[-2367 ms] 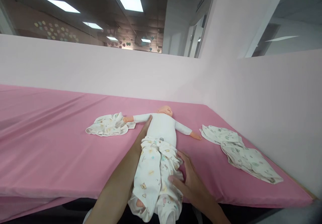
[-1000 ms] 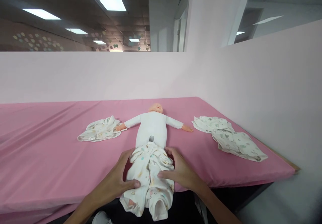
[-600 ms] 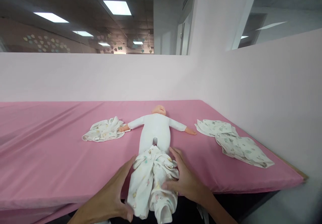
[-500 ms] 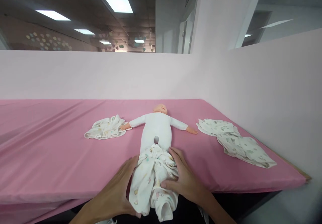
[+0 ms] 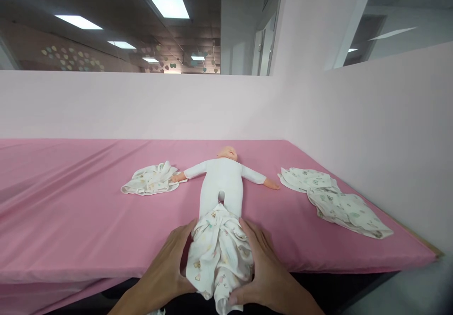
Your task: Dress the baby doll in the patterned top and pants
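Note:
A baby doll (image 5: 222, 176) in a white long-sleeved bodysuit lies on its back, arms spread and head away from me. Patterned white baby trousers (image 5: 219, 253) are bunched over its legs, their waist near the crotch, where a small grey gap shows in the bodysuit. My left hand (image 5: 173, 263) curves round the left side of the trousers, some of its fingers hidden by the cloth. On the other side my right hand (image 5: 265, 268) grips the cloth, with the thumb low on the right trouser leg. The doll's feet are out of sight.
A pink-covered table (image 5: 88, 230) carries everything, its near edge just before me. A crumpled patterned garment (image 5: 152, 179) lies by the doll's hand on the left. Folded patterned clothes (image 5: 350, 211) lie on the right. White walls (image 5: 141, 105) with windows rise behind.
My right hand has slid down a little along the trousers, its thumb now nearer the trouser leg's end. The left hand has shifted slightly; the view has moved a little.

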`<move>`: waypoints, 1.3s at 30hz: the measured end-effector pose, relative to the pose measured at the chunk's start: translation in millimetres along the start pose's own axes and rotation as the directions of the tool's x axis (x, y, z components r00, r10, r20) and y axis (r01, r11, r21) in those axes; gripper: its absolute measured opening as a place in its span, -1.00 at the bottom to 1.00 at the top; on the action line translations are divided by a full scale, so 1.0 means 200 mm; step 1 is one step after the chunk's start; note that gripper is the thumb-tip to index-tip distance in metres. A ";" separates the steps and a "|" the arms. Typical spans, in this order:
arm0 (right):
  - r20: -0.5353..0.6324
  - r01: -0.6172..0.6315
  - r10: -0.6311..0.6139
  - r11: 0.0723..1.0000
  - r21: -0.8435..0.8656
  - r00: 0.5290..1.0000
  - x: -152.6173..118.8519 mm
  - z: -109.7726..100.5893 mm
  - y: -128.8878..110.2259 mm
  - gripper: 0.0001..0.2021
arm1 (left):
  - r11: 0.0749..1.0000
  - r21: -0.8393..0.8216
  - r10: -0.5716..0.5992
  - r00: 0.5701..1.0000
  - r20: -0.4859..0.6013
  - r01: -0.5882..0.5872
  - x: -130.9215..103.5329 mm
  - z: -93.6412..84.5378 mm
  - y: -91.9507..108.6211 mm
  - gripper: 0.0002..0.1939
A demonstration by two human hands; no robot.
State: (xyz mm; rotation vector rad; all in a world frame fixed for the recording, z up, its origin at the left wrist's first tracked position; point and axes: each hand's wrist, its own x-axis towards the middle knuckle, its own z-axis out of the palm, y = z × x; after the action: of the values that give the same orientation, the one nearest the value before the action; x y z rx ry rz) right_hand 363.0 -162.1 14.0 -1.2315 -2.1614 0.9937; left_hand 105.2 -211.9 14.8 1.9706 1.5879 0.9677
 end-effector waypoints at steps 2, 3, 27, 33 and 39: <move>-0.038 -0.006 0.005 0.999 -0.038 0.999 -0.01 0.03 0.00 0.34 | 0.999 -0.038 -0.027 0.999 0.033 0.028 0.00 0.00 0.01 0.10; -0.067 -0.009 0.006 0.999 -0.039 0.998 0.00 0.05 0.00 0.33 | 0.997 -0.064 -0.035 0.998 0.045 0.038 0.00 0.00 0.01 0.07; -0.058 -0.098 0.123 0.944 0.314 0.991 -0.12 0.07 -0.20 -0.51 | 0.897 -0.421 -0.122 0.991 0.058 0.135 -0.11 0.06 0.02 -0.53; 0.011 -0.034 0.032 0.955 0.295 0.999 -0.17 -0.01 -0.21 -0.44 | 0.934 -0.315 -0.119 0.977 0.175 0.170 -0.15 0.00 -0.03 -0.49; 0.077 -0.083 0.055 0.897 0.434 0.996 -0.18 -0.04 -0.22 -0.49 | 0.909 -0.378 -0.125 0.979 0.159 0.177 -0.11 0.01 -0.03 -0.41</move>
State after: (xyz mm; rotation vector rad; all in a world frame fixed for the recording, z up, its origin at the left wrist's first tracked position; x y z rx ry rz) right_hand 362.8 -206.1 51.6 -1.0705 -1.8036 1.4690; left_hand 100.2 -232.1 4.1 1.5787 1.3303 0.9810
